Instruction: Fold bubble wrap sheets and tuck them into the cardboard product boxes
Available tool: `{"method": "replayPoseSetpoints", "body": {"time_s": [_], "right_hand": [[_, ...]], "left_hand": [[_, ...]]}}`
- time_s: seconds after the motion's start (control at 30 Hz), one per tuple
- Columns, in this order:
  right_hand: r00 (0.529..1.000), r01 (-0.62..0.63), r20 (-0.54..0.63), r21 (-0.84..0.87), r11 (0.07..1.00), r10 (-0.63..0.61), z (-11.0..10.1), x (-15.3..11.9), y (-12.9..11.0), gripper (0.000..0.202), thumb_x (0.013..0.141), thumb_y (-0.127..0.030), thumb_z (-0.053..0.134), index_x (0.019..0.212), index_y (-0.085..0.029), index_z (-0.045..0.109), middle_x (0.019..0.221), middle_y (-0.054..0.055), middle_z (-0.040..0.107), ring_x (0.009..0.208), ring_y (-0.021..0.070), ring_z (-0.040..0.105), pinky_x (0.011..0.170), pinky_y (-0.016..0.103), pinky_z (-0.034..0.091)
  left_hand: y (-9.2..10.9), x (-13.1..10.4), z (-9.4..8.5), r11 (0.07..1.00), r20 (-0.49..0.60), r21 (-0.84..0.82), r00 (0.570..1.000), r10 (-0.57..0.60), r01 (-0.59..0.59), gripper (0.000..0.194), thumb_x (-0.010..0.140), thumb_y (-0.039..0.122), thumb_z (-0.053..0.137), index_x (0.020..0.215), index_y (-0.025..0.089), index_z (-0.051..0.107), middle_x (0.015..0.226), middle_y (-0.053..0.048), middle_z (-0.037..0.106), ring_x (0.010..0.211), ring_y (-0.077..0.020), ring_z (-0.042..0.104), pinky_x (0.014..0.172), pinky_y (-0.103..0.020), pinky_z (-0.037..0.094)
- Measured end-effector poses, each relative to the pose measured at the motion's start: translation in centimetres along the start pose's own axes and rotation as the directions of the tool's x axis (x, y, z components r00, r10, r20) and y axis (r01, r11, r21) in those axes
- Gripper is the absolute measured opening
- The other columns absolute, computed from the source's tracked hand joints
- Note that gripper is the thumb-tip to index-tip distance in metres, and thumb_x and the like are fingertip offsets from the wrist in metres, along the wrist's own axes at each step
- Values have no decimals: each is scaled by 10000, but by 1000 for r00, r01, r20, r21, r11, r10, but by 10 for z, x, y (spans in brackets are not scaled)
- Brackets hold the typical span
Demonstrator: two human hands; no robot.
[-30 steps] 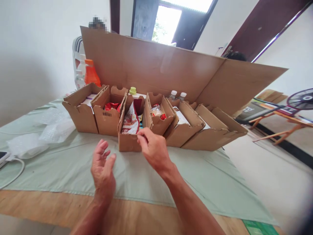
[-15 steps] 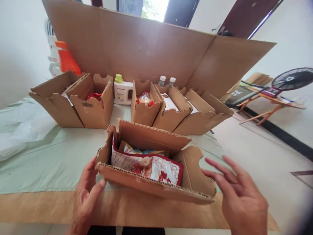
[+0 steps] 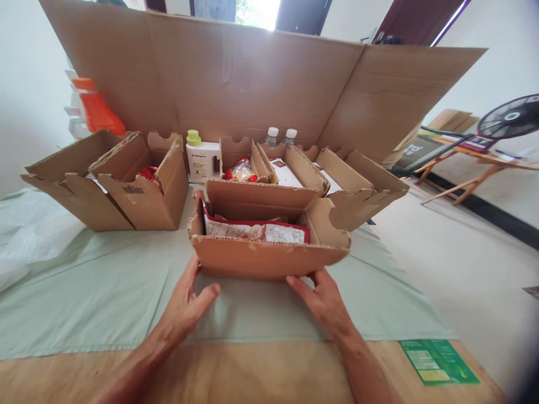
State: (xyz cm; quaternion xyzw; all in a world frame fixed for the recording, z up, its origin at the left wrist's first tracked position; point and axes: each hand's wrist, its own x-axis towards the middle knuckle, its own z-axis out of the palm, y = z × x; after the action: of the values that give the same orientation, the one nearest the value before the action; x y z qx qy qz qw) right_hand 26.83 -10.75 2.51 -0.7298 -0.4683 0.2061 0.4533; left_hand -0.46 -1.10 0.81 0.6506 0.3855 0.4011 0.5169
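Note:
A cardboard box, open at the top, is between my two hands with its long side facing me. Inside stands a red and white printed packet. My left hand grips the box's lower left end, thumb toward me and the other fingers partly hidden. At the lower right, my right hand grips it in the same way, fingertips hidden by the cardboard. Whether the box's bottom touches the cloth I cannot tell.
Behind stand more cardboard boxes, a white bottle with a green cap, two clear bottles and an orange bottle. A tall cardboard panel rises behind them. Bubble wrap lies left, a green card front right.
The box has moved away from me toward the back row, now hiding part of it. My hands moved forward with it, and my right hand came in from the right to the box's lower side.

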Motion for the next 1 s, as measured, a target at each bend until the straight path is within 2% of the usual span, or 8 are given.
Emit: {"method": "replayPoseSetpoints", "body": {"time_s": [0.1,0.23,0.43,0.57,0.67,0.83,0.93,1.0], "right_hand": [[1000,-7,-15,4,1000,7,3,8,12,404,854,-525,626,1082,-193,652,979,100,769,874,259,719,817,386,585],[995,8,-96,-75,997,-15,11,-3,20,371,876,-511,611,1087,-208,633,959,82,754,880,244,702,793,349,569],[996,16,-82,-90,996,-23,18,6,16,306,897,-502,585,1008,-221,632,883,60,746,811,235,692,761,339,556],[999,15,-50,-64,998,-18,16,6,16,332,904,-492,573,1058,-208,649,957,77,757,868,245,700,810,363,559],[998,-8,-58,1,1000,8,1,8,21,423,877,-484,624,1194,-204,640,1143,110,750,1029,268,701,881,387,564],[974,6,-228,79,997,12,-39,59,35,541,820,-492,680,1280,-211,629,1351,146,675,1234,315,633,967,465,539],[970,35,-242,82,996,-14,-50,96,38,565,775,-478,705,1267,-204,648,1338,142,689,1221,316,635,979,473,536],[975,48,-218,89,995,-28,-48,106,37,563,766,-465,710,1253,-187,662,1304,142,710,1207,312,642,957,448,551]], "left_hand": [[-13,12,6,996,-45,81,999,-27,31,647,834,327,612,1456,196,493,1444,-137,603,1339,-328,563,1144,-531,427],[-27,-1,10,991,-110,129,994,-24,38,636,843,325,598,1462,219,497,1450,-134,604,1329,-321,580,1120,-531,456],[-20,-6,14,982,-123,178,992,-38,60,664,824,331,596,1466,208,477,1409,-142,620,1239,-326,631,1060,-535,503],[-21,-7,15,982,-121,184,992,-28,50,666,828,332,589,1473,215,472,1420,-144,606,1249,-336,622,1052,-540,503],[-26,-7,14,985,-132,156,990,-57,77,663,863,346,580,1503,242,439,1463,-140,570,1242,-323,616,1044,-542,501],[-35,-4,14,989,-151,131,987,-55,75,658,859,348,603,1492,253,447,1439,-133,581,1210,-303,630,1022,-509,514],[-38,-1,14,990,-159,131,987,-32,53,629,852,362,614,1454,239,481,1399,-132,605,1210,-301,630,1016,-497,519],[-37,1,14,992,-170,118,985,-31,52,625,847,371,620,1442,231,489,1386,-138,609,1205,-303,634,1008,-494,522]]}}
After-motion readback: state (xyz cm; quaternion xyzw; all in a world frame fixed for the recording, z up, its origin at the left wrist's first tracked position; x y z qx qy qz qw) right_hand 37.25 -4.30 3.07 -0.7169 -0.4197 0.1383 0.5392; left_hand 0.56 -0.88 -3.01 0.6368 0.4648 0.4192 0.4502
